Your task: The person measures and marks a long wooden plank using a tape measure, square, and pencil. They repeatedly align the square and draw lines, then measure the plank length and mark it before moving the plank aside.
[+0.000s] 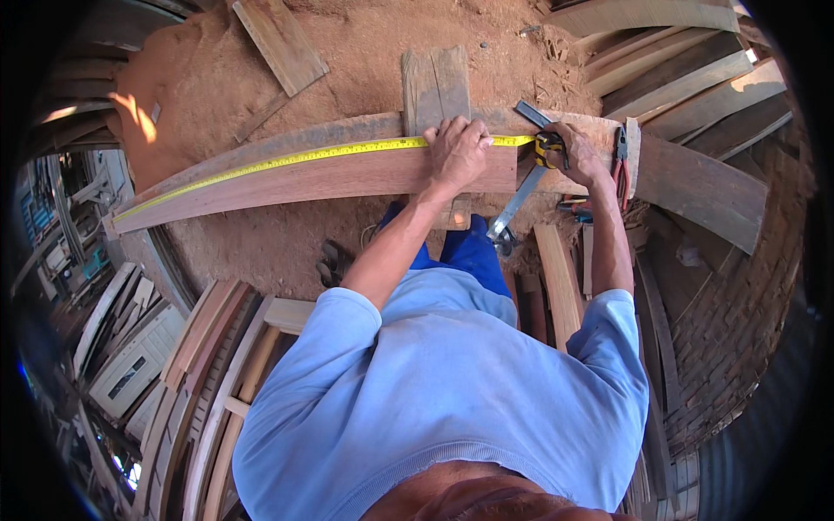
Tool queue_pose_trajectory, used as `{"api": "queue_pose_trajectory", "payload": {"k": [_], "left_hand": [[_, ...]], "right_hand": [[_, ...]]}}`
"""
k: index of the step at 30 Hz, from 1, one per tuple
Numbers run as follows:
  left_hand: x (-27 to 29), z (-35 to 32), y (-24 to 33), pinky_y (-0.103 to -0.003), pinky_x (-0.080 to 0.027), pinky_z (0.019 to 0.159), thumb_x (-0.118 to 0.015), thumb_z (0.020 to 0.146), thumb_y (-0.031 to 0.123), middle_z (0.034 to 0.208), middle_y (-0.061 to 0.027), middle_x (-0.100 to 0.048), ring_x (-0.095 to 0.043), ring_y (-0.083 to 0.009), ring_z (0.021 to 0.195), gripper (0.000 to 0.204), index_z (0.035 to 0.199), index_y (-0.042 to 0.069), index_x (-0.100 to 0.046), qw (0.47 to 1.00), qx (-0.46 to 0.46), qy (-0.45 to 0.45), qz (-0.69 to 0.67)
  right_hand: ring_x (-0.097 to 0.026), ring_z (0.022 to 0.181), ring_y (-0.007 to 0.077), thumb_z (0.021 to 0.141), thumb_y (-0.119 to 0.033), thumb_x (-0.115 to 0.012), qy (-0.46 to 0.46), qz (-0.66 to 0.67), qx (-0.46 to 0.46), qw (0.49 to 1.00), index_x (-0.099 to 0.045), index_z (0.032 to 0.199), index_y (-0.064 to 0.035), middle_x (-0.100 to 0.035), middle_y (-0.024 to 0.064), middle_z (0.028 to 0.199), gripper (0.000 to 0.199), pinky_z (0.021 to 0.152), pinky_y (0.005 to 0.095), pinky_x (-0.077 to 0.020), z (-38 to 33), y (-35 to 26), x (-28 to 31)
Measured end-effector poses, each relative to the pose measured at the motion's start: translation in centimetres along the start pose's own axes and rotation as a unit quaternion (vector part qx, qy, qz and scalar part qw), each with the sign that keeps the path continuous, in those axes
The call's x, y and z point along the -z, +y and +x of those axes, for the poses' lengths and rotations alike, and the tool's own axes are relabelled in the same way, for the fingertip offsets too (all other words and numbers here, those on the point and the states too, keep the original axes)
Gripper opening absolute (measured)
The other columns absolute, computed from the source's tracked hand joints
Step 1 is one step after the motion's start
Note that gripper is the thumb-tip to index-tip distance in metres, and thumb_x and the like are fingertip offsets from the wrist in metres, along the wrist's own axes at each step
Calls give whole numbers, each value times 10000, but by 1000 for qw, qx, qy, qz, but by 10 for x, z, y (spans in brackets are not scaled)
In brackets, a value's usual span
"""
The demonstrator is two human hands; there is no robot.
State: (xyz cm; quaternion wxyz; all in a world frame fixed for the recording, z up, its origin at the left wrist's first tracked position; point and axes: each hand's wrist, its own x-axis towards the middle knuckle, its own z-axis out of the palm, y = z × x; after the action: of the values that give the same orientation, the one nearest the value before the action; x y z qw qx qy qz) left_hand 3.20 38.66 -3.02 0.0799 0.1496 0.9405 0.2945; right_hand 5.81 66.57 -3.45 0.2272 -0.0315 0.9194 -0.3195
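Observation:
A long reddish wooden plank (pixel 330 178) lies across a low support, running from far left to right. A yellow tape measure blade (pixel 295 159) is stretched along its top edge. My left hand (pixel 456 152) presses flat on the blade and plank near the right end. My right hand (pixel 573 152) grips the yellow and black tape measure case (pixel 549 149) at the plank's right end. A metal try square (pixel 521 195) lies under that hand, slanting down toward my knees.
Red-handled pliers (pixel 620 165) rest on the board right of my right hand. A short grey board (pixel 434 82) stands behind the plank. Loose planks (pixel 686 87) are stacked at upper right, timber frames (pixel 200 373) at lower left. Sawdust-covered ground (pixel 365 61) lies beyond.

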Motion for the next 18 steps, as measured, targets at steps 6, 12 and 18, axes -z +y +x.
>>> {"api": "queue_pose_trajectory", "payload": {"k": [6, 12, 18], "left_hand": [[-4, 1, -2, -472, -307, 868, -717, 853, 216, 882, -23, -578, -557, -245, 938, 84, 889, 176, -653, 1000, -9, 7, -24], [1, -2, -7, -465, -319, 894, -717, 859, 183, 958, -36, -596, -565, -249, 984, 148, 996, 178, -662, 999, -22, -11, -47], [43, -8, -46, -452, -336, 928, -716, 863, 182, 1015, -30, -612, -576, -247, 1048, 210, 1070, 188, -685, 998, -63, 11, 5]], "right_hand": [[-559, 1182, 360, 758, -277, -820, 49, -101, -31, 993, -528, 1376, -86, -593, 166, 1296, 709, 1016, 475, -427, -11, -31, -8], [-529, 1190, 409, 774, -165, -765, 127, -96, -40, 986, -519, 1394, -105, -565, 162, 1345, 670, 1033, 472, -418, -21, -31, -38], [-525, 1262, 390, 746, -116, -765, 132, -43, -112, 984, -558, 1385, -110, -563, 188, 1388, 672, 1085, 474, -369, -26, -45, -26]]}}
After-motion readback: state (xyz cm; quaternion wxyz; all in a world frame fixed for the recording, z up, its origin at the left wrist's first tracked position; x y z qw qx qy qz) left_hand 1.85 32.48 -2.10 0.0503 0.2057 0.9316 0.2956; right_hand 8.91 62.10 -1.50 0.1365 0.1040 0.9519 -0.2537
